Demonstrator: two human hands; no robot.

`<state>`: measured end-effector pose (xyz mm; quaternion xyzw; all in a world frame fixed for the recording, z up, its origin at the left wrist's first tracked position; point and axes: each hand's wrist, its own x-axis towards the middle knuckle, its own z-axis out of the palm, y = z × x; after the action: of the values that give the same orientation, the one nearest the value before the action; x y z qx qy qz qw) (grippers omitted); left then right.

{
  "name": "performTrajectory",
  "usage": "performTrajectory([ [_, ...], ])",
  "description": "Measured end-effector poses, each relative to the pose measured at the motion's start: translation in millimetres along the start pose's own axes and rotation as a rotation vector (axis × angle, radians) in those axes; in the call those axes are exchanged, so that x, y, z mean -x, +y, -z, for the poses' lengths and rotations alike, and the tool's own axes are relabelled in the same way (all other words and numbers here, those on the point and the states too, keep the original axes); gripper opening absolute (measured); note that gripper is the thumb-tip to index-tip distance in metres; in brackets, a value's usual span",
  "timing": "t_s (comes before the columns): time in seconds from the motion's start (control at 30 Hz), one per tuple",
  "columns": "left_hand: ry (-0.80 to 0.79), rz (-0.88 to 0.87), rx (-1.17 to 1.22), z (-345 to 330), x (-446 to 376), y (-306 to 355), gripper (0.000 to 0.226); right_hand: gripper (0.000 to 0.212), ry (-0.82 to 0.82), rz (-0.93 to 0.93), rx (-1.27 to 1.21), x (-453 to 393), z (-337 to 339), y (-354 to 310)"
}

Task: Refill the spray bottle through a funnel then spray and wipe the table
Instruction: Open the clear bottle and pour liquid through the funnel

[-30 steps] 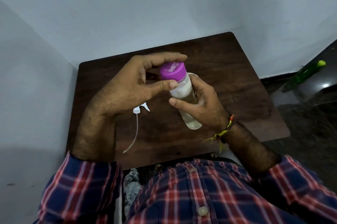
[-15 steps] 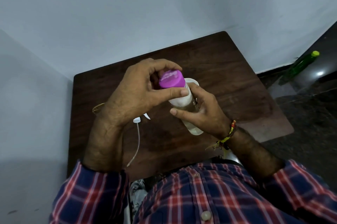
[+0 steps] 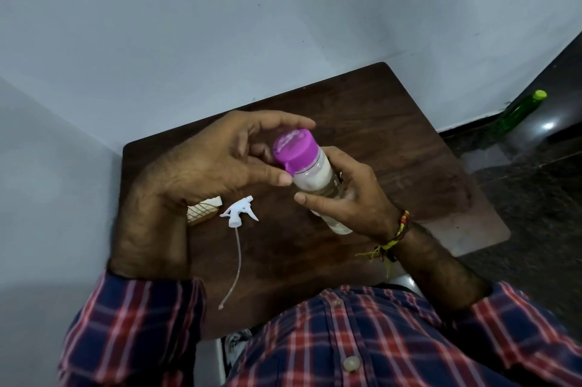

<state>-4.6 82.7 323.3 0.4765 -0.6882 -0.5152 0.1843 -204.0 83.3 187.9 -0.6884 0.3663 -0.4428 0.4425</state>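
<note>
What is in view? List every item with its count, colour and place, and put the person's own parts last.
bottle: one, clear with whitish contents, held tilted above the table
cap: one, purple, on the bottle's top
spray head: one, white with a thin tube, lying on the table near its left side
mesh-patterned item: one, cream, on the table, partly hidden under the left wrist
table: one, dark brown wood, in the room's corner
green bottle: one, green with a lighter cap, on the floor at right
left hand: one, fingers on the cap
right hand: one, grips the bottle's body, thread band on the wrist
</note>
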Motion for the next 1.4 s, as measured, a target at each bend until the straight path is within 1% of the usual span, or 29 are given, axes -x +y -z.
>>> performTrajectory([
  [0.07,0.075,0.011,-0.113,2,-5,2,0.057,0.060,-0.014,0.005,-0.006,-2,-2,-1],
  [0.1,0.127,0.010,-0.169,1,-7,3,0.057,0.059,-0.015,0.006,-0.013,-3,-3,-1],
  [0.17,0.197,-0.030,-0.203,0,-11,4,0.060,0.057,0.003,0.011,-0.021,-5,-4,-2],
  [0.23,0.219,-0.093,-0.222,-2,-12,3,0.058,0.056,0.018,0.021,-0.011,-9,-4,-4],
  [0.27,0.239,-0.113,-0.249,-3,-12,2,0.054,0.056,0.020,0.023,-0.002,-11,-3,-4],
  [0.33,0.339,-0.120,-0.315,-8,-13,2,0.044,0.056,0.023,0.025,0.017,-13,-3,-4],
  [0.4,0.476,-0.090,-0.414,-14,-16,2,0.040,0.056,0.031,0.028,0.029,-14,-5,-3],
  [0.5,0.668,0.036,-0.602,-27,-20,5,0.053,0.057,0.042,0.032,0.033,-13,-7,-3],
  [0.57,0.765,0.116,-0.630,-35,-22,8,0.057,0.055,0.051,0.042,0.046,-13,-7,-4],
  [0.6,0.793,0.128,-0.617,-38,-21,8,0.058,0.055,0.061,0.053,0.060,-13,-7,-4],
  [0.63,0.789,0.118,-0.600,-39,-20,8,0.057,0.055,0.073,0.065,0.074,-13,-6,-3],
  [0.67,0.741,0.086,-0.567,-38,-18,7,0.054,0.055,0.084,0.074,0.083,-12,-6,-2],
  [0.7,0.645,0.045,-0.517,-36,-16,7,0.051,0.056,0.094,0.078,0.086,-12,-5,-1],
  [0.77,0.408,-0.004,-0.411,-29,-11,9,0.055,0.057,0.108,0.076,0.087,-11,-4,0],
  [0.8,0.331,-0.017,-0.377,-26,-9,9,0.056,0.057,0.115,0.079,0.095,-10,-4,0],
  [0.83,0.304,-0.026,-0.365,-24,-8,8,0.055,0.058,0.120,0.088,0.108,-9,-5,0],
  [0.9,0.363,-0.020,-0.390,-25,-8,8,0.052,0.058,0.126,0.103,0.117,-7,-6,0],
  [0.97,0.472,0.014,-0.447,-31,-10,11,0.053,0.056,0.138,0.108,0.119,-7,-7,0],
  [1.07,0.652,0.071,-0.600,-42,-15,21,0.050,0.055,0.153,0.114,0.146,-6,-7,-1],
  [1.2,0.881,0.202,-0.728,-48,-21,35,0.054,0.057,0.191,0.102,0.187,-1,-3,-1],
  [1.23,0.914,0.195,-0.717,-47,-21,36,0.056,0.056,0.202,0.091,0.187,1,-2,0],
  [1.3,0.942,0.129,-0.611,-41,-19,34,0.056,0.054,0.231,0.062,0.162,4,1,0],
  [1.4,0.886,0.054,-0.380,-31,-19,19,0.050,0.053,0.286,0.030,0.148,8,4,1],
])
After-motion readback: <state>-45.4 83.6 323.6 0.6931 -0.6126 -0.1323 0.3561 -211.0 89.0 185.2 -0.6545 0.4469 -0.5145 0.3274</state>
